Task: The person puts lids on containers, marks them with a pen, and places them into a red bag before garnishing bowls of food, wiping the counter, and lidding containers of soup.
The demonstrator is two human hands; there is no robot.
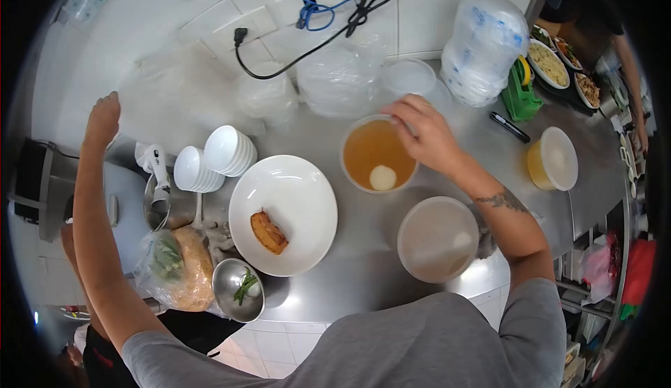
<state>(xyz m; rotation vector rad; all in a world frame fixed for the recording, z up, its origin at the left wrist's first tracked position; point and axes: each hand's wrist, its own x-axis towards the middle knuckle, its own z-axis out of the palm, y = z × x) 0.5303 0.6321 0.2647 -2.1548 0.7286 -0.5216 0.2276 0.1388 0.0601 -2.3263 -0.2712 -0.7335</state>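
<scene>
My right hand point(414, 126) is over the far right rim of a round tub of amber liquid point(374, 143), fingers bent down; what its fingertips hold, if anything, is hidden. A pale round piece point(382, 177) sits in the liquid. At the far left, my left hand point(105, 117) is raised with its fingers closed near a clear plastic bag point(175, 94); whether it grips the plastic is too small to tell. Between my arms, a white plate point(307, 206) bears a browned piece of food point(268, 233). A lidded translucent tub point(438, 240) stands nearer my body.
White bowls point(229, 152) are stacked beside a metal pot point(175, 210). Nearer lie bagged bread point(190, 262) and a metal bowl of greens point(222, 291). Rightward are a green tape dispenser point(518, 94), a marker point(509, 127) and a yellow tub point(552, 159). Other people's arms show at both sides.
</scene>
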